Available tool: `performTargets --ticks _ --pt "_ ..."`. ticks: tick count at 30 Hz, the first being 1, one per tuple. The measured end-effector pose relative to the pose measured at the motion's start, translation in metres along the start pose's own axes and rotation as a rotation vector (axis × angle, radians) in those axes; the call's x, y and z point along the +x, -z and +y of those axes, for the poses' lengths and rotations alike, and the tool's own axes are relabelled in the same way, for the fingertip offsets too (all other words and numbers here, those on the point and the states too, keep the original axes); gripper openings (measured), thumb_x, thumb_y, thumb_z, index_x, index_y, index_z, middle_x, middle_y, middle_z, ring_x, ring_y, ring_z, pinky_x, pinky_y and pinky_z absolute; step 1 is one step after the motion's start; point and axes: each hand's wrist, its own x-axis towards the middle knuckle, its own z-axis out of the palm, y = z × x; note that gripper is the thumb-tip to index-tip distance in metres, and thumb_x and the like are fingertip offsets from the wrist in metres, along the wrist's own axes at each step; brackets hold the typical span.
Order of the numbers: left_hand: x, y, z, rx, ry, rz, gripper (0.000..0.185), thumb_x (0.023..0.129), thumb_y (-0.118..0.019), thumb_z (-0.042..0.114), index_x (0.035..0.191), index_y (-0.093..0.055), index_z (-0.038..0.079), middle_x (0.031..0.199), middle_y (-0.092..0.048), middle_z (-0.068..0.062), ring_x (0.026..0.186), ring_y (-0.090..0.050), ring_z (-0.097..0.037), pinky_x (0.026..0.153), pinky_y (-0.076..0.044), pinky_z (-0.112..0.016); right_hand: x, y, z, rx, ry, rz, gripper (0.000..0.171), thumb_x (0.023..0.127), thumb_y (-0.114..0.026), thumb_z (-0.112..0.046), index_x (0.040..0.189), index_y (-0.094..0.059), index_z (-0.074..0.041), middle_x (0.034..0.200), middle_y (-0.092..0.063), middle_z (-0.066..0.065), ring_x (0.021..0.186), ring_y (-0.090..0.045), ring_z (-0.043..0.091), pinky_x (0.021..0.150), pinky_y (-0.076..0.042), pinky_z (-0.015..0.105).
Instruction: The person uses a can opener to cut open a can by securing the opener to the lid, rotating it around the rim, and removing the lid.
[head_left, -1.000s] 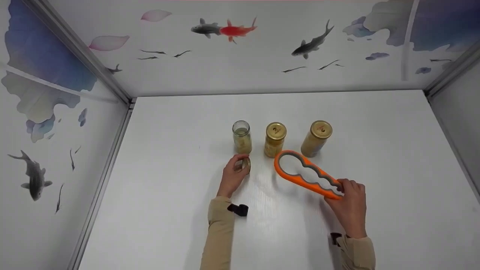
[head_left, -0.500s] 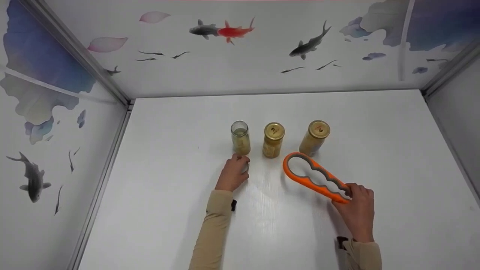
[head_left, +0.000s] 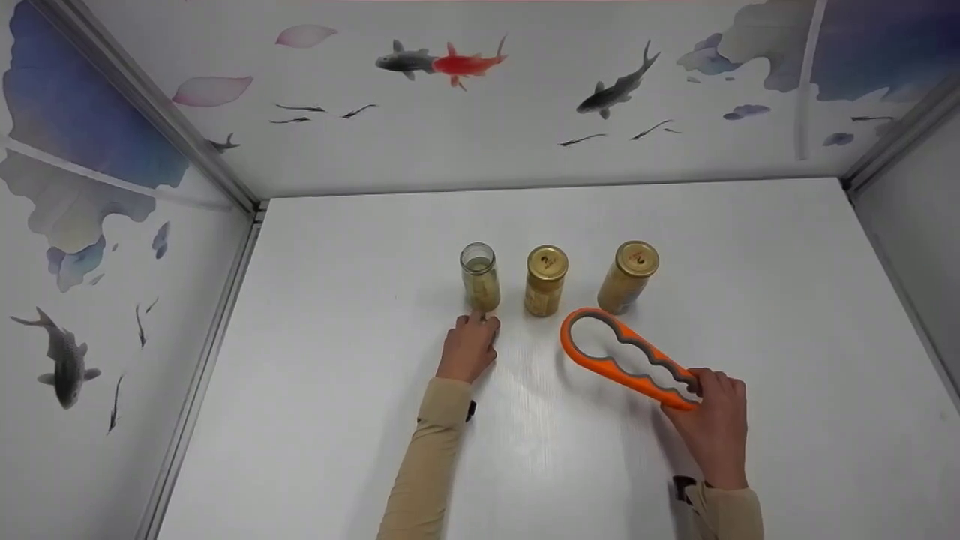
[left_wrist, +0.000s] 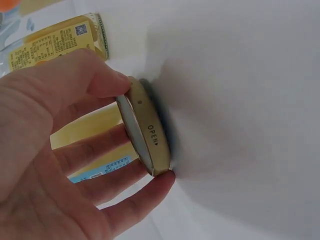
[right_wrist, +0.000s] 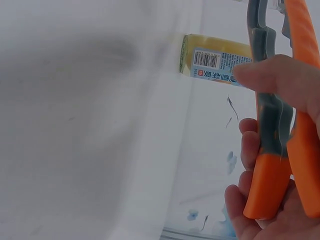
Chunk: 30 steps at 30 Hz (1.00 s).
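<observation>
My left hand (head_left: 469, 349) holds a gold jar lid (left_wrist: 147, 130) between thumb and fingers, low over the white table. The lid's pale inside faces the palm and "OPEN" is printed on its rim; the back of the hand hides it in the head view. Just beyond the fingertips stands a lidless glass jar (head_left: 481, 289) with pale contents. My right hand (head_left: 712, 427) grips the handle end of an orange and grey jar opener (head_left: 630, 380), its wide loop pointing left and away. Nothing sits inside the loop.
Two jars with gold lids, a middle one (head_left: 544, 292) and a right one (head_left: 626, 289), stand in a row with the lidless jar. Walls with painted fish enclose the white table (head_left: 337, 300) at the back and sides.
My left hand has turned palm down over the lid, lowering it toward the table beside the lidless jar. My right hand has shifted slightly right and nearer with the jar opener.
</observation>
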Motion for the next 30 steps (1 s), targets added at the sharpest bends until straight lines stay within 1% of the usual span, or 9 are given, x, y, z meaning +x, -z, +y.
performTargets --ticks 4,7,12,16,20,22,24,26,30 --pt "0.001 -0.001 0.002 0.009 0.022 -0.023 0.022 0.084 -0.074 0.007 0.104 -0.066 0.008 0.111 -0.059 -0.015 0.104 -0.056 -0.039 0.074 -0.052 -0.05 0.0 0.0 -0.001 0.003 0.002 0.01 0.036 0.064 -0.078 0.009 0.096 -0.061 0.009 0.083 -0.058 0.021 0.09 -0.043 0.037 0.072 -0.039 0.048" --pt "0.001 -0.001 0.003 0.009 0.028 -0.019 0.02 0.084 -0.073 0.006 0.103 -0.067 0.009 0.11 -0.06 -0.014 0.103 -0.056 -0.038 0.074 -0.052 -0.049 0.0 0.0 -0.001 0.014 0.025 0.037 0.037 0.062 -0.079 0.011 0.095 -0.062 0.009 0.082 -0.058 0.02 0.088 -0.044 0.036 0.072 -0.038 0.047" --pt "0.0 0.002 0.004 -0.007 0.032 -0.021 0.022 0.085 -0.073 0.008 0.105 -0.067 0.011 0.111 -0.059 -0.013 0.103 -0.057 -0.037 0.079 -0.05 -0.05 0.0 0.0 0.0 0.02 0.059 0.067 0.038 0.06 -0.08 0.013 0.094 -0.062 0.008 0.08 -0.059 0.02 0.084 -0.044 0.034 0.072 -0.035 0.044" --pt "0.001 0.005 0.005 -0.023 0.021 0.014 0.028 0.084 -0.072 0.008 0.111 -0.066 0.01 0.111 -0.06 -0.014 0.104 -0.057 -0.037 0.085 -0.049 -0.05 0.0 0.0 0.0 0.011 0.054 0.069 0.038 0.06 -0.08 0.012 0.093 -0.062 0.008 0.08 -0.059 0.02 0.083 -0.045 0.034 0.072 -0.034 0.044" --pt "0.002 0.008 0.01 -0.04 0.0 0.027 0.034 0.085 -0.072 0.01 0.118 -0.064 0.009 0.115 -0.06 -0.013 0.108 -0.056 -0.036 0.091 -0.046 -0.05 -0.001 0.001 0.002 0.014 0.058 0.077 0.038 0.059 -0.08 0.013 0.093 -0.062 0.008 0.079 -0.059 0.02 0.082 -0.045 0.033 0.072 -0.033 0.043" --pt "0.003 0.01 0.013 -0.052 -0.009 0.026 0.035 0.085 -0.072 0.011 0.12 -0.064 0.009 0.118 -0.06 -0.013 0.108 -0.057 -0.035 0.09 -0.047 -0.049 -0.001 0.001 0.003 0.021 0.071 0.081 0.039 0.059 -0.08 0.013 0.093 -0.062 0.009 0.079 -0.059 0.02 0.082 -0.045 0.033 0.072 -0.033 0.042" --pt "0.005 0.011 0.017 -0.062 -0.003 0.025 0.036 0.086 -0.072 0.013 0.121 -0.063 0.01 0.118 -0.06 -0.013 0.107 -0.057 -0.033 0.088 -0.048 -0.048 -0.001 0.0 0.004 0.021 0.08 0.083 0.039 0.058 -0.08 0.014 0.093 -0.062 0.009 0.079 -0.059 0.02 0.081 -0.044 0.033 0.072 -0.033 0.042" --pt "0.007 0.012 0.02 -0.076 0.02 0.02 0.038 0.086 -0.072 0.015 0.122 -0.063 0.01 0.118 -0.061 -0.013 0.105 -0.058 -0.032 0.085 -0.049 -0.047 -0.001 0.0 0.005 0.018 0.079 0.078 0.039 0.059 -0.08 0.013 0.093 -0.062 0.009 0.079 -0.059 0.02 0.081 -0.044 0.033 0.071 -0.032 0.041" --pt "0.01 0.011 0.027 -0.114 0.063 0.044 0.04 0.086 -0.074 0.017 0.123 -0.062 0.008 0.116 -0.062 -0.012 0.102 -0.06 -0.03 0.081 -0.051 -0.044 -0.002 0.001 0.005 0.005 0.059 0.067 0.038 0.059 -0.081 0.012 0.092 -0.062 0.008 0.078 -0.058 0.019 0.081 -0.044 0.033 0.071 -0.032 0.041"
